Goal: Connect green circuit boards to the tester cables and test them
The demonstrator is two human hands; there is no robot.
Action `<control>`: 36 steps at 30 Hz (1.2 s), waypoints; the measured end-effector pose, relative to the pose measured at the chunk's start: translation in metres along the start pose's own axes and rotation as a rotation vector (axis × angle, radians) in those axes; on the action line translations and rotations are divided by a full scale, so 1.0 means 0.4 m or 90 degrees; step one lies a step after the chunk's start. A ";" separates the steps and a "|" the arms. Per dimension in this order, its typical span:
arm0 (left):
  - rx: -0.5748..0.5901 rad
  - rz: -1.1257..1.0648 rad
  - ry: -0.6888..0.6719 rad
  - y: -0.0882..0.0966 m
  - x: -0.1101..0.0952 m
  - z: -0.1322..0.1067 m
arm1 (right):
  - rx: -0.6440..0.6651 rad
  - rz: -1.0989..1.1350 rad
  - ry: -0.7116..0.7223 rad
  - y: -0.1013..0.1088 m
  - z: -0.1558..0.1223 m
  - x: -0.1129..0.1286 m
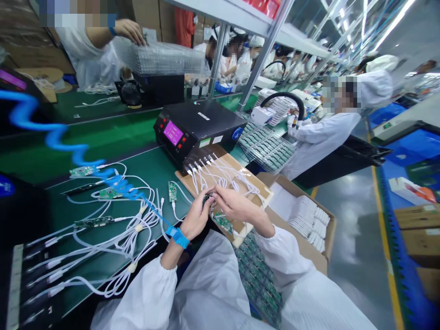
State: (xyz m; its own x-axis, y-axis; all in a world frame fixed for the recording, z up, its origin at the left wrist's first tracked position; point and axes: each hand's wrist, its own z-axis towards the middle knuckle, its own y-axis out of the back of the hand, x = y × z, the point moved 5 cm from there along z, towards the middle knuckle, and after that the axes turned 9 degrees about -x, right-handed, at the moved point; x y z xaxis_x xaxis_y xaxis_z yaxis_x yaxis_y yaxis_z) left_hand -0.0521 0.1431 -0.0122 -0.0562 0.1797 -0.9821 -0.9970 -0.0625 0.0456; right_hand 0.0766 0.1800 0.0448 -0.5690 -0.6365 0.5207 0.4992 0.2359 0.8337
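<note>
My left hand (196, 216) and my right hand (237, 204) meet over the bench edge, both pinched on a small dark circuit board (208, 198) with a white cable end at it. A blue wrist strap (178, 236) with a coiled blue cord (58, 137) sits on my left wrist. Right behind my hands, several white cables (220, 176) run from a black tester box (197, 130) with a pink screen. A green board (223, 222) lies under my right wrist.
Green boards (83, 171) on white cables (113, 233) spread over the green bench (103, 137) at left. A tray of boards (256, 270) rests on my lap. An open carton of white cables (309, 220) stands at right. People in white coats work beyond.
</note>
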 end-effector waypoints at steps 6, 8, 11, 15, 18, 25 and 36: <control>0.011 0.024 -0.066 -0.014 -0.011 0.004 | -0.007 0.036 0.005 0.012 -0.006 -0.004; 0.018 0.024 -0.076 -0.021 -0.010 0.003 | -0.017 0.063 0.000 0.018 -0.008 -0.009; 0.019 0.020 -0.076 -0.023 -0.003 0.003 | -0.037 0.125 0.018 0.028 -0.016 -0.012; -0.024 -0.027 0.029 0.000 0.029 0.009 | -0.052 0.206 0.013 0.024 -0.036 -0.020; -0.053 -0.087 0.091 0.012 0.042 0.008 | -0.100 0.149 -0.098 0.000 -0.054 -0.047; -0.120 -0.090 0.075 0.013 0.029 0.006 | -0.084 0.081 -0.094 -0.078 -0.072 -0.042; -0.206 -0.153 0.094 0.014 0.025 0.013 | -0.047 0.038 -0.069 -0.088 -0.072 -0.027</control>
State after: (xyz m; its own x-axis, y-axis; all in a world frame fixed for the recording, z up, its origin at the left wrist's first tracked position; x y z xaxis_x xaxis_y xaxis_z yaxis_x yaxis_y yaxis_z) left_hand -0.0586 0.1498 -0.0209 0.2069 0.0861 -0.9746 -0.9116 -0.3448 -0.2239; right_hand 0.0841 0.1575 0.0046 -0.6023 -0.5387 0.5891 0.5791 0.2131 0.7869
